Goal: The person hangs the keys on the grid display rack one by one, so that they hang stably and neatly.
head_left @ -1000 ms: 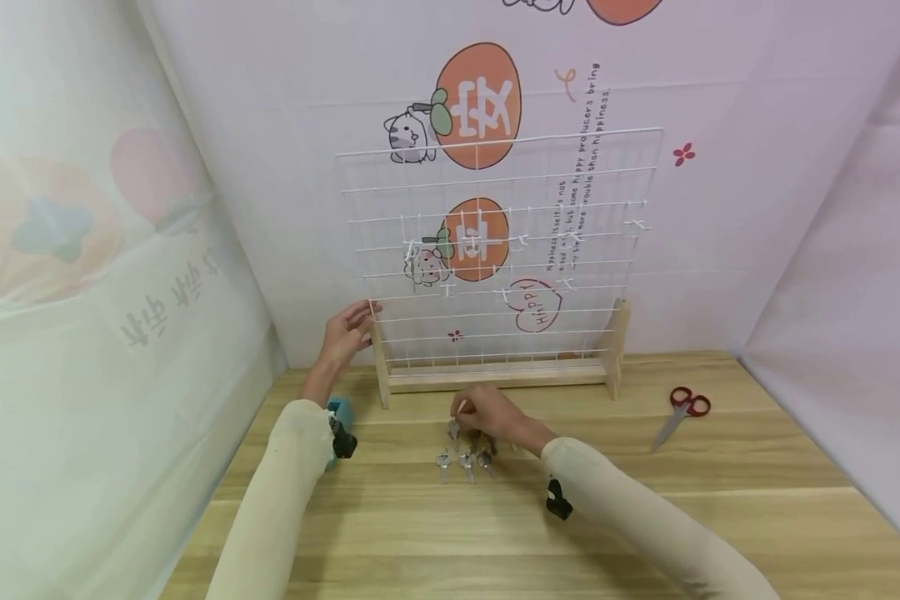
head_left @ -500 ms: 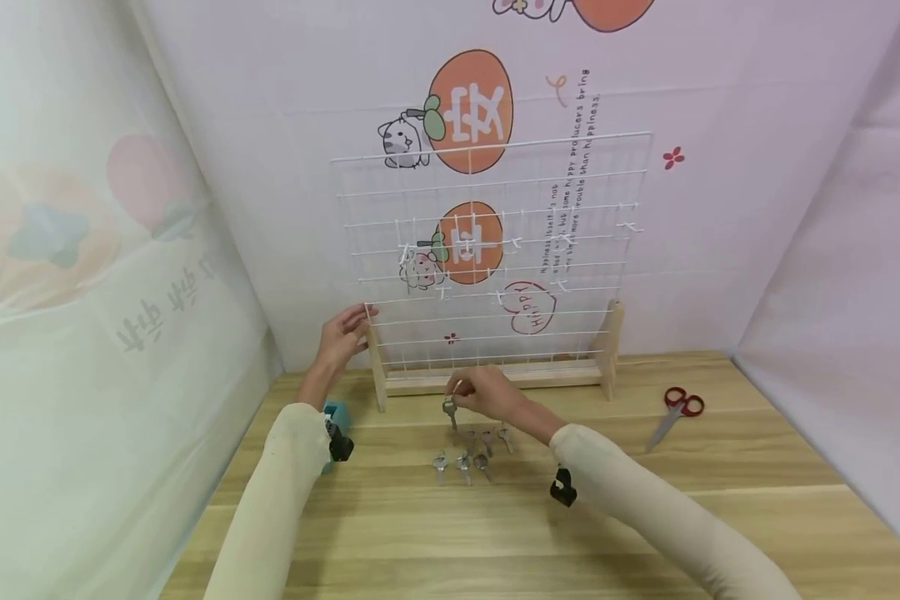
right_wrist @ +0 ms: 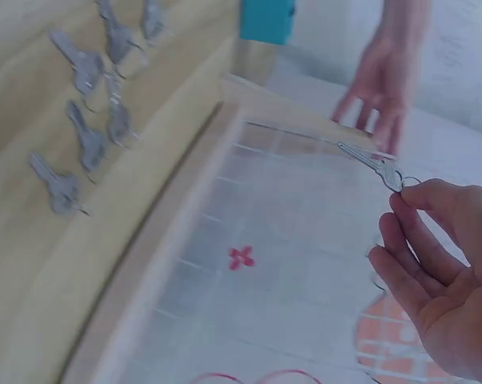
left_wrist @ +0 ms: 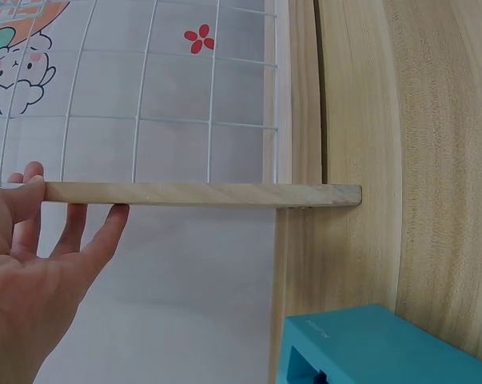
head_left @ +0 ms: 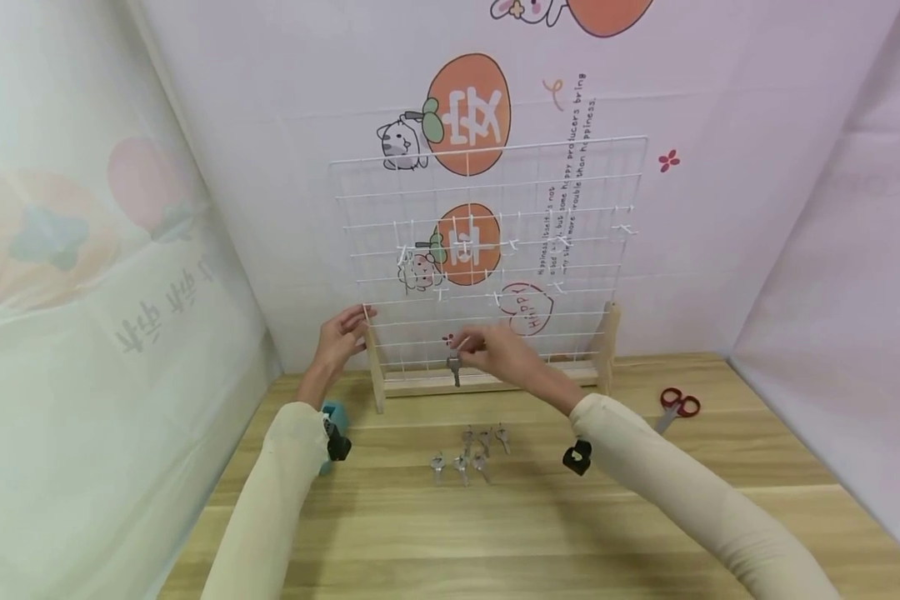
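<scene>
My right hand [head_left: 498, 354] pinches a silver key [right_wrist: 376, 166] by its small ring at thumb and fingertip. The key hangs in front of the lower part of a white wire grid [head_left: 540, 146]. My left hand [head_left: 337, 337] holds the upper end of the grid's wooden side post [left_wrist: 217, 194], thumb and fingers to either side of it. Small white hooks [head_left: 513, 244] sit along the middle wires. Several more keys with rings, such as this one [head_left: 461, 467], lie in two rows on the table in front of the stand's wooden base bar [head_left: 420, 387].
Red-handled scissors [head_left: 677, 405] lie on the table at the right. A teal block-shaped object [left_wrist: 376, 344] stands by the left post, partly behind my left wrist in the head view. A printed white cloth [head_left: 307, 92] hangs close behind the grid.
My right hand has lifted the key off the table and carried it up and away from me, to the grid's lower wires. The left hand stays on the post.
</scene>
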A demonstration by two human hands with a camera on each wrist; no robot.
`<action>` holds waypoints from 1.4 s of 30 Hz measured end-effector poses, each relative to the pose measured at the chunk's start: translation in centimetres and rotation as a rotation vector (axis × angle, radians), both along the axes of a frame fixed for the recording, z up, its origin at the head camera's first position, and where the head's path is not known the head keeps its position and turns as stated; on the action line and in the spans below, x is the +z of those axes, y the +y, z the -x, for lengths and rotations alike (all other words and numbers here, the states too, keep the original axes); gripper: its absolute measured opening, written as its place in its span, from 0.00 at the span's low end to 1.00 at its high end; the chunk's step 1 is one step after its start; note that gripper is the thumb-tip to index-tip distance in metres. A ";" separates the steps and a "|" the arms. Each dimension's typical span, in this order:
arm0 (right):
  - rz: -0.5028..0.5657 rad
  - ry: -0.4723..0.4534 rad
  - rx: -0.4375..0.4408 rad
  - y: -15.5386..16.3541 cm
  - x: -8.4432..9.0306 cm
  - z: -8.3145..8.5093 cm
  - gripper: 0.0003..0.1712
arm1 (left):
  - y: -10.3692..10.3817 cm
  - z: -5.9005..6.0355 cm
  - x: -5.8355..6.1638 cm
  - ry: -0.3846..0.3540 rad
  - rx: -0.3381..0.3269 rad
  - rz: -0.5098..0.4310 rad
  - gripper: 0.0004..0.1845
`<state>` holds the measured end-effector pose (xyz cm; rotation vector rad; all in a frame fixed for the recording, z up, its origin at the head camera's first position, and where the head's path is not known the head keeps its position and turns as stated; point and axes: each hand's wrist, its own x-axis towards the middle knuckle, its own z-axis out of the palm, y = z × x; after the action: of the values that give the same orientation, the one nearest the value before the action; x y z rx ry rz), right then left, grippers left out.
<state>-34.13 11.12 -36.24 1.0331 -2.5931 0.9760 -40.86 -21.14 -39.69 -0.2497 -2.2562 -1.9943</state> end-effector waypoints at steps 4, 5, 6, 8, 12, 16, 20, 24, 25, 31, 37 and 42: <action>0.028 0.060 -0.005 0.5 1.9 0.2 0.07 | -0.1 -0.1 0.3 0.004 0.001 0.009 0.23; 0.028 0.079 -0.009 0.6 2.3 0.3 0.07 | -0.1 -0.1 0.4 0.003 -0.001 0.007 0.23; 0.031 0.089 -0.013 0.8 2.7 0.3 0.06 | -0.1 -0.2 0.4 0.002 -0.003 0.002 0.23; 0.035 0.104 -0.027 1.0 3.4 0.5 0.06 | -0.1 -0.2 0.3 0.002 -0.009 -0.001 0.23; 0.066 0.131 -0.078 1.4 5.1 0.8 0.05 | 0.0 -0.1 0.2 0.014 -0.019 -0.019 0.22; 0.120 0.165 -0.115 1.7 6.8 1.1 0.06 | 0.0 -0.2 0.1 0.029 -0.027 -0.020 0.22; 0.173 0.195 -0.153 1.8 8.4 1.2 0.07 | 0.1 -0.3 0.2 0.029 -0.025 -0.009 0.22; 0.205 0.242 -0.198 1.7 9.6 1.3 0.07 | 0.0 -0.3 0.2 0.017 -0.024 -0.015 0.23; 0.215 0.254 -0.205 1.6 9.9 1.4 0.07 | 0.0 -0.2 0.2 0.014 -0.025 -0.022 0.23; 0.232 0.276 -0.240 1.2 10.9 2.0 0.06 | -0.1 -0.3 0.5 -0.010 -0.048 -0.063 0.24; 0.221 0.264 -0.268 0.9 11.3 2.6 0.06 | 0.2 -1.7 2.0 -0.030 -0.069 -0.048 0.24; 0.199 0.253 -0.295 0.7 11.4 2.9 0.07 | 0.2 -2.0 2.2 -0.024 -0.070 -0.040 0.24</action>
<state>-36.99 11.84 -24.85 0.6536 -2.3023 0.9370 -38.88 -20.91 -37.45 -0.3071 -2.2488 -2.0861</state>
